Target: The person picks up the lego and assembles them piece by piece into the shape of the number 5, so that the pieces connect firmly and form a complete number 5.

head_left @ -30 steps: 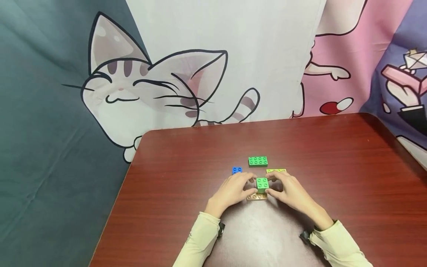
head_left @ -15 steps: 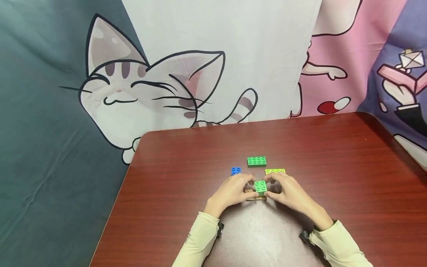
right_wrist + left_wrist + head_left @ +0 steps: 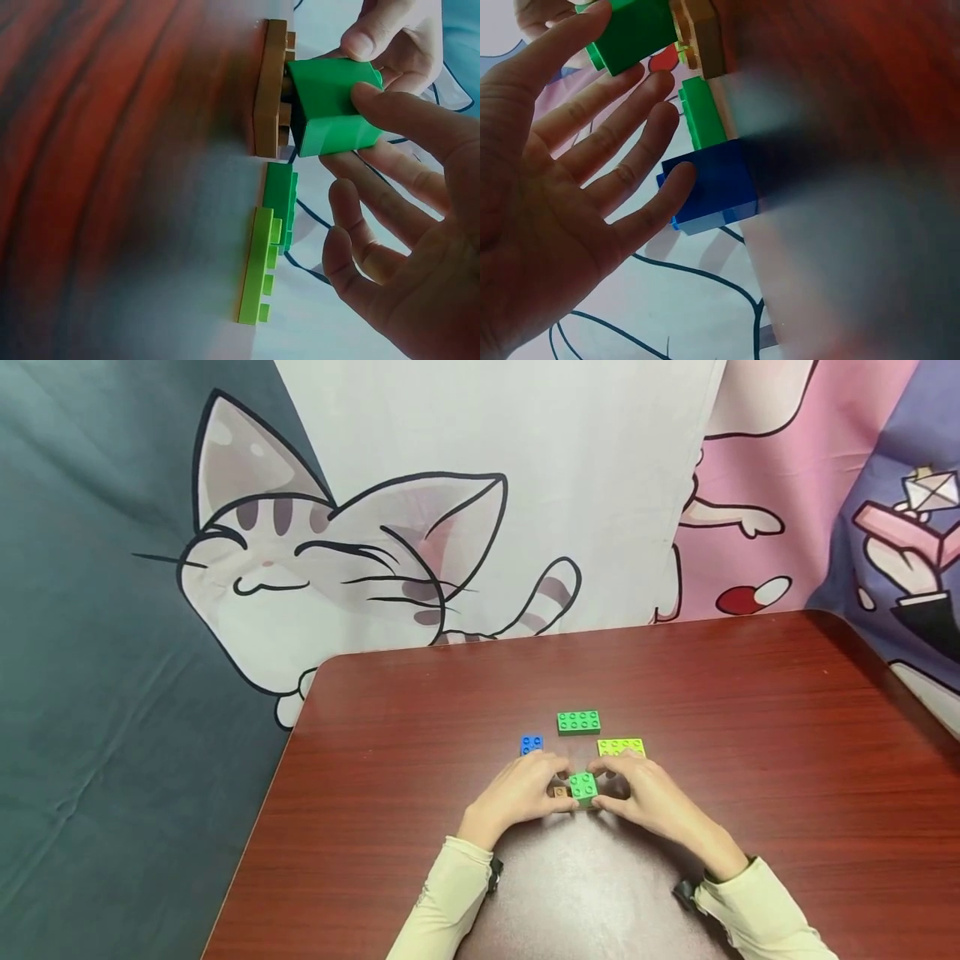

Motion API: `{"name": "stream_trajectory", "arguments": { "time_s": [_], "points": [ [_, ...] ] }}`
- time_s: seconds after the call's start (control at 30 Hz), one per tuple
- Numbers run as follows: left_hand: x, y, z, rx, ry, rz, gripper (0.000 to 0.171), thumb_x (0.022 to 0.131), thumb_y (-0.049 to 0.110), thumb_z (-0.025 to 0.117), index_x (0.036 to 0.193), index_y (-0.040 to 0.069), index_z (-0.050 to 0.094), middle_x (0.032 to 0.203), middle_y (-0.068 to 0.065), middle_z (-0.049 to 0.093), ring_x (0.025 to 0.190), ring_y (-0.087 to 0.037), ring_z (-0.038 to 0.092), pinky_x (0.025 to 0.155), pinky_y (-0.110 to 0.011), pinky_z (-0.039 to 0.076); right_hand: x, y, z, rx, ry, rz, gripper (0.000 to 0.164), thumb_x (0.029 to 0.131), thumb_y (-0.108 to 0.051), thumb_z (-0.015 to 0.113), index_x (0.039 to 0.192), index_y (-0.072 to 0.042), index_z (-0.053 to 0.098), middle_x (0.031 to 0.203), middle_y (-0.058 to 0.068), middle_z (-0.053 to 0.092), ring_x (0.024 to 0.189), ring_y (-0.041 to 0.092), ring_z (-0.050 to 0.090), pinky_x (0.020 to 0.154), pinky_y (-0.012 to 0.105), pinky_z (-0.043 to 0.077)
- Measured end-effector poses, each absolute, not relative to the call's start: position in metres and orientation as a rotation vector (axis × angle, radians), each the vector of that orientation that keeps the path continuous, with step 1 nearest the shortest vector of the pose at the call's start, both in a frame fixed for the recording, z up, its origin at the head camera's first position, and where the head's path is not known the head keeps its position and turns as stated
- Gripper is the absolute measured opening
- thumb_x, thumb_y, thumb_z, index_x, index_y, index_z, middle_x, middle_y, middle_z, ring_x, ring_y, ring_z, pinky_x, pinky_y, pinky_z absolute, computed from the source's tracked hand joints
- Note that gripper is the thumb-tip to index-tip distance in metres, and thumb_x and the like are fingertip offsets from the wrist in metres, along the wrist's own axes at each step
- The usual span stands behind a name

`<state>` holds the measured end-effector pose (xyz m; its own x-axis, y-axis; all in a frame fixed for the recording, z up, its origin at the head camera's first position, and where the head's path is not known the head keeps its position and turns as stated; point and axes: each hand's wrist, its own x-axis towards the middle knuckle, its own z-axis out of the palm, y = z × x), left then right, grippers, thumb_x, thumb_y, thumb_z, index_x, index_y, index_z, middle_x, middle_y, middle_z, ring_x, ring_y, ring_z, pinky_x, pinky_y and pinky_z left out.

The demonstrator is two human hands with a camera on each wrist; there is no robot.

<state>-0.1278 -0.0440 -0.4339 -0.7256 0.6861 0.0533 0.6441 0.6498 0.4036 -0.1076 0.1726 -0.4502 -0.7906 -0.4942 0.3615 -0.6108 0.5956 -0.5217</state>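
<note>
Both hands hold a bright green two-by-two toy block between them. My left hand pinches it from the left, thumb in front, and my right hand pinches it from the right. In the right wrist view the green block sits slightly tilted over the studs of a flat brown block on the table, with a dark gap between them. Part of the brown block is hidden by the green block and the hands. Lower fingers of each hand spread loosely.
A flat darker green block lies beyond the hands. A blue block stands behind the left hand, and a lime block lies behind the right hand. The red-brown table ends at a printed curtain.
The green block has been lowered and moved slightly toward the person and left, covering more of the brown block. Both hands moved with it, still gripping it.
</note>
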Motion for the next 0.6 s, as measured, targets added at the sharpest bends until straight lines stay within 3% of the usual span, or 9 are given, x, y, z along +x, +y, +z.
{"name": "stream_trajectory", "arguments": {
  "time_s": [0.47, 0.6],
  "points": [
    [-0.1252, -0.0434, -0.4398, 1.092, 2.682, 0.739, 0.023, 0.077, 0.033, 0.076, 0.086, 0.015, 0.064, 0.076, 0.007, 0.060, 0.064, -0.002, 0.045, 0.058, -0.016, 0.038, -0.1032, 0.1724, -0.4564, 0.949, -2.545, 0.978, 0.038, 0.061, -0.010, 0.085, 0.096, -0.008, 0.070, 0.085, -0.001, 0.067, 0.075, 0.015, 0.057, 0.063, 0.031, 0.046],
    [-0.1276, -0.0430, -0.4388, 1.066, 2.664, 0.802, 0.023, 0.076, 0.030, 0.077, 0.083, 0.014, 0.062, 0.075, 0.006, 0.060, 0.063, -0.002, 0.045, 0.057, -0.016, 0.039, -0.1065, 0.1731, -0.4532, 0.951, -2.555, 0.990, 0.036, 0.065, -0.012, 0.083, 0.099, -0.009, 0.070, 0.087, -0.002, 0.067, 0.077, 0.015, 0.059, 0.066, 0.032, 0.047]
  ]
}}
